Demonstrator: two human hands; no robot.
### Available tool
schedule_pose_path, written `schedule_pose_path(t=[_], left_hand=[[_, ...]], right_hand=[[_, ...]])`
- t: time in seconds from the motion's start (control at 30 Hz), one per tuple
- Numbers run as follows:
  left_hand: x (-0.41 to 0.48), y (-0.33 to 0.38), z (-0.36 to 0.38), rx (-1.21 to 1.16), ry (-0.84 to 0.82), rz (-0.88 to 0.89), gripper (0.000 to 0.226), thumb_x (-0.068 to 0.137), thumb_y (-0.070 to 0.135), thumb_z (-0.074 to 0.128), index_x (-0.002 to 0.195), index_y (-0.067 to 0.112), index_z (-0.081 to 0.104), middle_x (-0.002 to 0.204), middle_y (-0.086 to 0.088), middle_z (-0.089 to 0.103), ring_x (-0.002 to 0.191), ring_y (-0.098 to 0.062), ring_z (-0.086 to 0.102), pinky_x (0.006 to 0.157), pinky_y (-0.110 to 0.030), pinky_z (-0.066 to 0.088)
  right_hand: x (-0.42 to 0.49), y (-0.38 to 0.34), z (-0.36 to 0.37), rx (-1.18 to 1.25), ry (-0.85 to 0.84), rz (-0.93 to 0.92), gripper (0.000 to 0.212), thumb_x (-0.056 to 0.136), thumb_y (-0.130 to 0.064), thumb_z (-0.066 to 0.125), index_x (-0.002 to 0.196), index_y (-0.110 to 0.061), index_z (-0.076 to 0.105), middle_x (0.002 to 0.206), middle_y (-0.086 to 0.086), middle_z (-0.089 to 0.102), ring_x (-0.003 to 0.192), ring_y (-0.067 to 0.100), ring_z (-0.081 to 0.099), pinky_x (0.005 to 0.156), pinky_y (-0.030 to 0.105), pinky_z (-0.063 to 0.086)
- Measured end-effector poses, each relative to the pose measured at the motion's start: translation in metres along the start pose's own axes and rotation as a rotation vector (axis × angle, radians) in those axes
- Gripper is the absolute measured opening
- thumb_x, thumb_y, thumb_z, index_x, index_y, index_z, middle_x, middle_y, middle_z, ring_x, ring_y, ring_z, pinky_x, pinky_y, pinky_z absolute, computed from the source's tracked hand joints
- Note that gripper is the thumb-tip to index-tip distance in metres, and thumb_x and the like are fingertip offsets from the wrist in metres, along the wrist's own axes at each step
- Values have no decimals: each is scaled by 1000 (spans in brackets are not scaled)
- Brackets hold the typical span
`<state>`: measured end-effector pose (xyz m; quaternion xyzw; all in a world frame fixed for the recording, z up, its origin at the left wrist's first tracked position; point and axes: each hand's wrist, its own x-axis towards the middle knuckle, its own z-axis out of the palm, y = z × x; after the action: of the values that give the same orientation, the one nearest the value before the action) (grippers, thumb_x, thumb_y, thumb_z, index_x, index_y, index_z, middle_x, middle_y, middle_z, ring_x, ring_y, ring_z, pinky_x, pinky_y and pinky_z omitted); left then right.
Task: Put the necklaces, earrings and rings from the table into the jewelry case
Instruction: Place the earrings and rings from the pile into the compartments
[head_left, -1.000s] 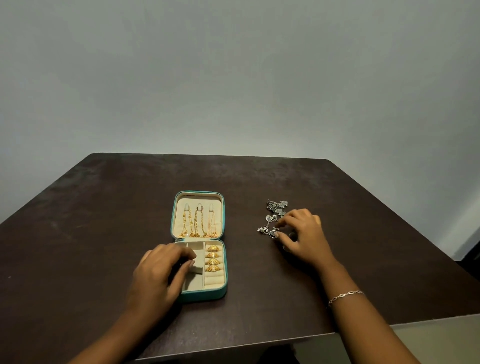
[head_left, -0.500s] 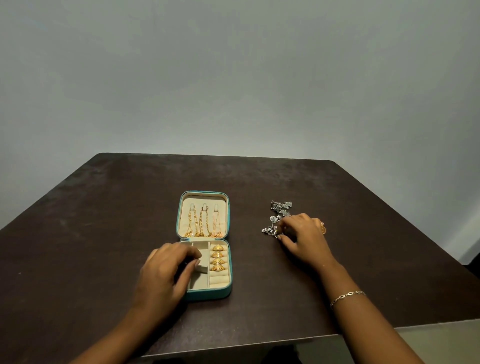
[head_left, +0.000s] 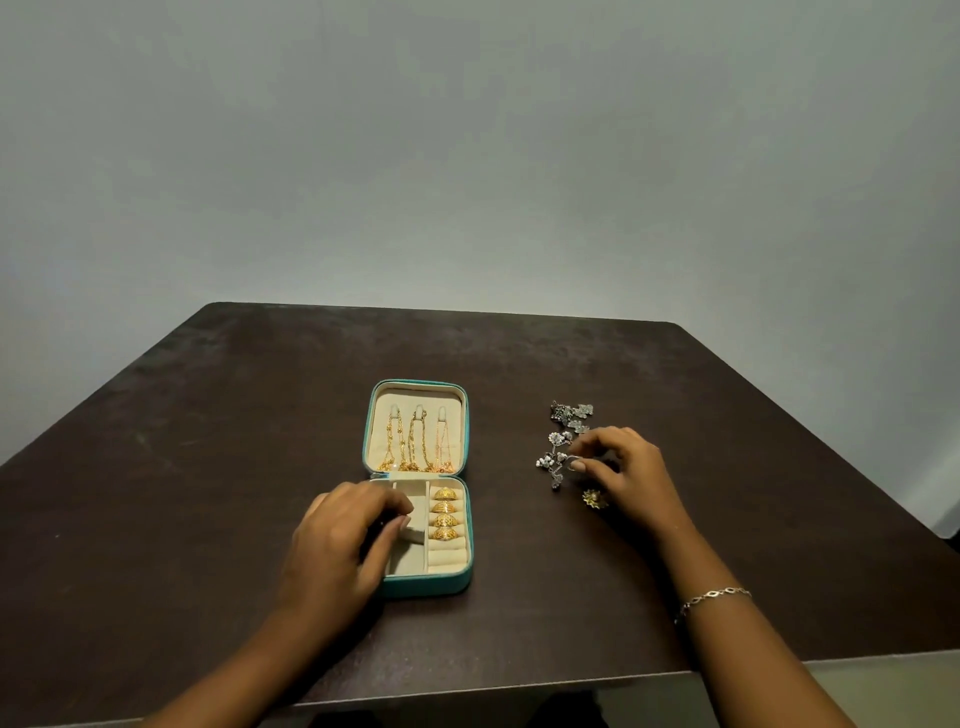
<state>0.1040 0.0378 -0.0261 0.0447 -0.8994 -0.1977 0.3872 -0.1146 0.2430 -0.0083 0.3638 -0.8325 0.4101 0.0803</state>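
1. Nearest the camera, both forearms reach in over the front edge of the dark brown desk (head_left: 208, 493). The right wrist carries a thin chain bracelet (head_left: 714, 597).

2. Left hand (head_left: 337, 545): it rests on the left part of the base of the jewelry case (head_left: 431, 584). The fingers are curled over the left compartments. The thumb tip touches a small cream insert (head_left: 415, 532) in the middle column. The hand itself hides the grip, so it cannot be determined whether it is grasping anything.

3. The jewelry case is teal outside, cream inside, and lies fully open and flat at the centre of the desk. The right column of the base holds four gold rings (head_left: 445, 513), seated one behind another in the ring rolls.

4. A small gold piece (head_left: 594, 499) lies on the desk, well to the right of the case and just beside the heel of the right hand (head_left: 631, 480).

5. Right hand: the fingers are curled. The grip is a pinch of thumb and forefinger on a small silver piece (head_left: 574, 462) at desk level. Whether this piece is an earring or a ring cannot be resolved.

6. Immediately left of that pinch lies a cluster of silver earrings (head_left: 553, 457), loose on the desk.

7. The lid (head_left: 384, 402) lies flat behind the base. Three gold necklaces (head_left: 415, 444) hang from its hooks, side by side.

8. A second silver cluster (head_left: 571, 413) lies beyond the right fingertips, further from the camera.

9. Behind the desk stands a plain grey wall (head_left: 467, 156).
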Motion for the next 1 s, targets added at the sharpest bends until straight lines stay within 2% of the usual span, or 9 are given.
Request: schedule_pose_path(t=[0.03,0.13,0.23,0.33,0.43,0.5,0.67,0.87,1.0], left_hand=[[0,0,0,0,-1,-2,19,82,32,44,82,22,60,80,13,61,78,0,49,66,-15,38],[-1,0,0,-10,4,-2,16,82,32,45,83,24,59,80,14,60,77,0,48,66,-16,39],[0,0,1,-18,4,-1,13,82,31,45,83,26,56,79,13,61,77,0,49,65,-16,39],[0,1,2,-10,4,-11,10,82,31,46,82,26,55,78,12,61,76,1,48,62,-14,36],[0,1,2,-5,0,-23,14,83,32,46,81,24,58,78,12,61,75,1,48,63,-13,35],[-1,1,2,0,2,-28,17,83,32,46,81,23,59,78,11,62,76,0,48,65,-14,37],[-1,1,2,15,-7,-42,18,83,32,46,82,20,60,79,8,63,77,-2,48,66,-15,35],[-2,0,4,18,1,-44,12,81,29,47,83,22,56,79,7,63,76,-4,47,65,-18,36],[-2,0,5,24,5,-46,13,81,29,47,84,21,57,79,7,63,76,-4,46,65,-23,39]], right_hand=[[0,0,0,26,7,5,14,75,-4,70,83,-15,70,75,-14,60,86,14,54,75,24,42],[-1,-1,-1,81,16,-2,13,76,-3,69,79,-15,69,78,-12,62,86,11,56,70,16,42],[-2,-6,-3,169,43,20,17,76,-5,71,76,-22,68,77,-11,66,74,0,57,66,13,41],[-5,-21,-2,315,42,32,17,73,-1,72,74,-17,67,75,-13,68,68,1,57,65,18,44],[-16,-47,5,377,8,-25,17,73,2,71,74,-14,66,76,-4,68,70,7,61,66,22,49],[-23,-64,11,357,-44,-83,16,74,2,71,75,-13,67,74,-2,67,71,5,62,67,21,50],[-36,-95,28,294,-129,-235,15,73,1,71,76,-14,69,76,-9,65,74,5,62,65,16,50],[-42,-103,39,95,-224,-394,18,72,-1,66,82,-16,71,84,-11,64,84,0,60,72,7,46],[-47,-101,44,-52,-242,-422,22,71,-1,68,82,-19,68,85,-6,68,79,4,62,69,13,49]])
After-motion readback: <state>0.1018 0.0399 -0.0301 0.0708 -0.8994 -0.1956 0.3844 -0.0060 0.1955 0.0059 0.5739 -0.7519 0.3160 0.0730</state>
